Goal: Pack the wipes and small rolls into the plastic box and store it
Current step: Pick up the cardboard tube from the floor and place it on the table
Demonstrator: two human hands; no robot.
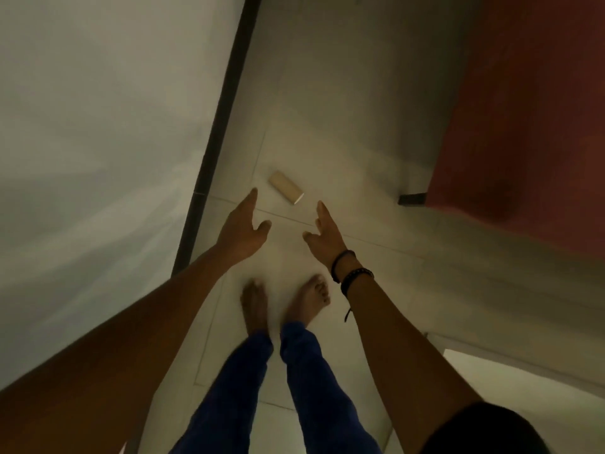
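Note:
A small beige roll (286,191) lies on its side on the pale tiled floor (343,142), just beyond my fingertips. My left hand (244,227) stretches down toward it from the left, fingers apart and holding nothing. My right hand (322,234), with dark bracelets on the wrist, reaches from the right, also open and empty. Neither hand touches the roll. No plastic box or wipes are in view.
A white wall (98,142) with a dark skirting strip (219,132) runs along the left. A red piece of furniture (523,126) with a dark foot (412,198) stands at the right. My bare feet (284,306) are on the floor below the hands.

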